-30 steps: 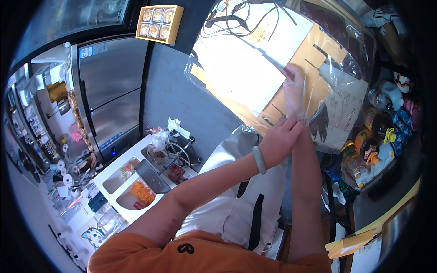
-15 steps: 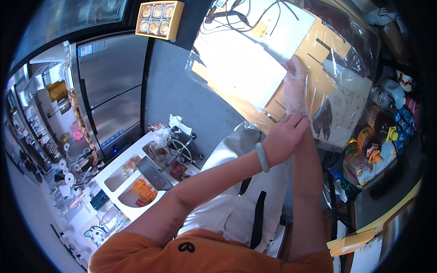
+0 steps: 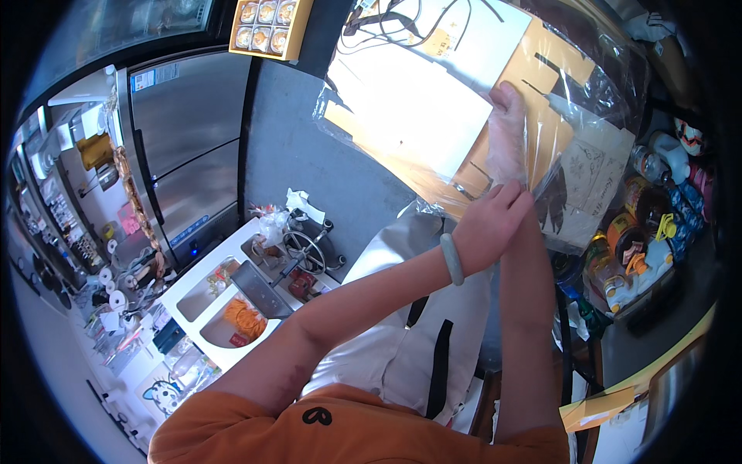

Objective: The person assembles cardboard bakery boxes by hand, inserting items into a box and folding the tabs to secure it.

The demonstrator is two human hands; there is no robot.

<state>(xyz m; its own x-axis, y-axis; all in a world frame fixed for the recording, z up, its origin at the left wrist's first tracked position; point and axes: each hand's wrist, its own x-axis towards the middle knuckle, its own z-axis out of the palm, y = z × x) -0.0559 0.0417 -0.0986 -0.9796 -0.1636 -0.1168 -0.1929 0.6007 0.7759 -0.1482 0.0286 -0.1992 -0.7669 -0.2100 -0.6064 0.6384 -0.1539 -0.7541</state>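
A clear plastic glove [image 3: 507,158] covers my right hand [image 3: 506,124], which stretches forward over the flat cardboard sheets, fingers extended and holding nothing I can see. My left hand [image 3: 497,224], with a pale green bangle [image 3: 451,259] on the wrist, crosses over and pinches the glove's cuff at my right wrist. Beneath both hands lie yellow-brown cardboard blanks [image 3: 541,100] in clear plastic wrap [image 3: 610,100]. Beside the right hand, a bright white sheet [image 3: 410,108] rests on the stack. The exact fingertip grip of my left hand is partly hidden.
Dark cords [image 3: 386,27] lie across the far sheets. A yellow box of wrapped pastries [image 3: 270,27] stands at far left. Bottles [image 3: 622,240] crowd the right side. A white sink unit [image 3: 205,305] and steel refrigerator [image 3: 193,139] are to the left.
My right hand has moved slightly forward and farther into the glove, its fingers reaching higher. My left hand stays at the right wrist, shifted a little to the right.
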